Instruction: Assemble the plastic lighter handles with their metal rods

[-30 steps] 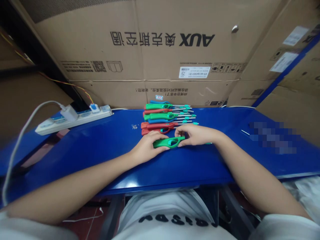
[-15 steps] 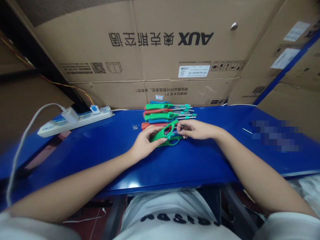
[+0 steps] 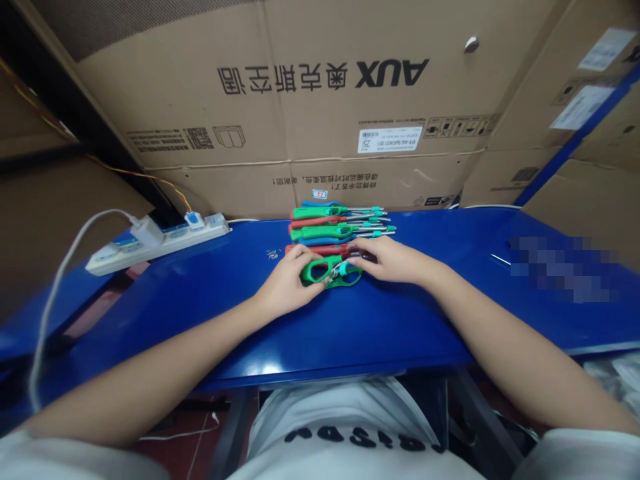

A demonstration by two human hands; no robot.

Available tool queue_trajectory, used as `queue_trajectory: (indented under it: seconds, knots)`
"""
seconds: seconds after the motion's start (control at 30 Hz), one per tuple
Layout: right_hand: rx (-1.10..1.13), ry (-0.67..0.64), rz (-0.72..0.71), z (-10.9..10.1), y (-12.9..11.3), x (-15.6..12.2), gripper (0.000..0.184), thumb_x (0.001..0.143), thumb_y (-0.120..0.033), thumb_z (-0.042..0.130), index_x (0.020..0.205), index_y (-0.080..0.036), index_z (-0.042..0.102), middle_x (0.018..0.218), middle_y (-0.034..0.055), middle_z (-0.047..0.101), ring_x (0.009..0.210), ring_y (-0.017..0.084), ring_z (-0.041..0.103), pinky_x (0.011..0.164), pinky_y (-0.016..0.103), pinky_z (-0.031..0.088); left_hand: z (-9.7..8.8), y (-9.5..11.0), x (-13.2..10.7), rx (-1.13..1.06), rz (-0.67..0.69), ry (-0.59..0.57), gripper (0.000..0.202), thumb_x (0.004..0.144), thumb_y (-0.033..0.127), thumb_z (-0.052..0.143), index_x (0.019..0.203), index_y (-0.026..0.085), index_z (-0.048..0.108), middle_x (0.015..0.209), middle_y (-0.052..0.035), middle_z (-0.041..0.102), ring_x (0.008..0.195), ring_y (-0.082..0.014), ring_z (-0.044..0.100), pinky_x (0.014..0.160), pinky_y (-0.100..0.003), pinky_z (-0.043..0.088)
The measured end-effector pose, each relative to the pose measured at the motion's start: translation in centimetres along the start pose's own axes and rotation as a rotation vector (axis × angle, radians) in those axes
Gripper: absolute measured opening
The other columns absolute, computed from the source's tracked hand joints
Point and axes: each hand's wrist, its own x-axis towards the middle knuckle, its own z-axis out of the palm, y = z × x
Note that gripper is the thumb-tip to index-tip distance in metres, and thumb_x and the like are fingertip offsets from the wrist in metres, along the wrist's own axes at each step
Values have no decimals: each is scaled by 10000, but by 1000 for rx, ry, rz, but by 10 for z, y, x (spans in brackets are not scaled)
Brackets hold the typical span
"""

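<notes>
My left hand (image 3: 286, 283) and my right hand (image 3: 391, 259) meet over a green long-nosed lighter (image 3: 327, 272) on the blue table (image 3: 210, 293). The left fingers are curled round its green handle. The right fingers pinch its metal end, close to a second green loop beside it. Just behind the hands lies a row of several red, green and blue lighters (image 3: 335, 227), handles to the left and metal tubes with teal tips to the right.
A white power strip (image 3: 160, 241) with plugs and a white cable lies at the table's back left. Large cardboard boxes (image 3: 320, 100) stand right behind the table. A blurred patch (image 3: 560, 267) sits on the table's right side.
The green lighter lay flat in front of the row, was lifted and tilted, and now sits lower against the row. Both hands moved slightly away from me with it.
</notes>
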Motion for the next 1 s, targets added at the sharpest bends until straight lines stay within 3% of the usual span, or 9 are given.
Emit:
queue_trajectory:
  seconds: [0.17, 0.33, 0.6, 0.77, 0.87, 0.93, 1.0]
  knots:
    - [-86, -48, 3, 0, -4, 2, 295, 994, -302, 459, 800, -160, 631, 775, 80, 678, 663, 165, 559, 645, 276, 366, 7, -10, 1, 25, 44, -92, 146, 872, 271, 631, 969, 180, 693, 986, -66, 630, 894, -200, 644, 831, -327, 543]
    - [19, 27, -57, -1, -2, 3, 315, 984, -311, 449, 732, -170, 575, 682, 27, 603, 616, 137, 500, 624, 259, 352, 8, -16, 2, -8, 70, -107, 151, 889, 290, 639, 969, 174, 695, 968, -70, 665, 906, -204, 657, 828, -313, 530]
    - [45, 253, -103, -20, 5, 1, 370, 952, -360, 517, 627, -184, 510, 567, -30, 473, 556, 105, 382, 575, 264, 303, -23, -12, 18, 115, 68, 35, 220, 912, 357, 628, 804, 166, 633, 830, -42, 621, 790, -173, 584, 726, -266, 454]
    - [330, 464, 46, -46, 10, -9, 452, 911, -569, 576, 659, -196, 527, 570, -33, 438, 528, 103, 353, 525, 266, 288, -34, -27, 23, 57, -182, 150, 300, 855, 460, 669, 786, 168, 652, 751, -19, 604, 679, -160, 535, 670, -280, 433]
    - [544, 373, 120, -46, 5, -11, 487, 874, -671, 573, 748, -202, 597, 667, -9, 552, 506, 93, 337, 497, 264, 292, -25, -11, 20, -185, -253, 117, 359, 815, 524, 704, 885, 172, 706, 870, -42, 672, 785, -188, 602, 744, -308, 475]
    - [590, 238, 74, -37, -4, -7, 505, 871, -686, 567, 769, -195, 628, 834, 34, 646, 554, 101, 421, 536, 271, 366, -15, 9, 15, -411, -312, 34, 415, 792, 565, 726, 908, 167, 710, 848, -43, 693, 765, -187, 622, 730, -311, 497]
    - [569, 120, -33, -22, -14, -2, 501, 898, -654, 556, 754, -181, 642, 986, 71, 676, 730, 145, 562, 680, 296, 460, -6, 26, 10, -591, -364, -23, 456, 771, 574, 754, 964, 162, 716, 871, -50, 720, 778, -193, 648, 742, -316, 520]
